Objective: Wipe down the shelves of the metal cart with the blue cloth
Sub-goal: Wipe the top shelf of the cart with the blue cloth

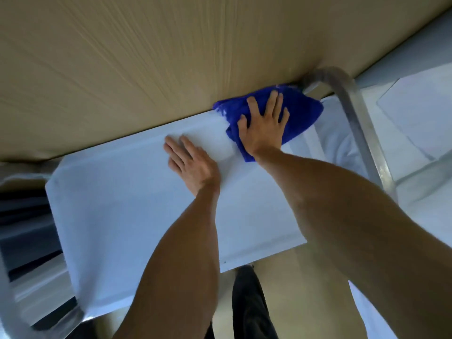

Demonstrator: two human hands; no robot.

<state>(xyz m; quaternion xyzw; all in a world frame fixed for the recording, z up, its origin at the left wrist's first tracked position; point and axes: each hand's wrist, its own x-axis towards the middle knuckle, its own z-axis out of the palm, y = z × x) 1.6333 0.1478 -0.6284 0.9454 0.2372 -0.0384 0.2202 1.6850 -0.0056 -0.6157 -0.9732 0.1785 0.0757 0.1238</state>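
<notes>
The person leans over the top shelf (137, 211) of the metal cart, which reads as a pale, flat sheet with a shallow raised lip. The right hand (265, 127) lies flat on the blue cloth (297, 111), fingers spread and straight, pressing it down rather than gripping it. The cloth is bunched into a rough wad at the far right corner of the shelf, just beside the bent handle tube (352, 111) of the cart and up against the tan wall (146, 57) behind it. The left hand (190, 162) rests palm down on the bare shelf near the cloth, fingers relaxed and straight, holding nothing; it looks to be steadying the cart or the person's weight.

Judging from this, the step in hand is wiping the top shelf, with the cloth worked into its far corner. Most of the visible surface lies nearer the person and to the left, so the next move likely calls for drawing the cloth back across the sheet in overlapping passes, keeping the palm flat so the wad does not slide out. The left hand would need to lift out of the way. A lower shelf (31, 285) shows at the left edge, blurred, and would presumably be wiped too.
</notes>
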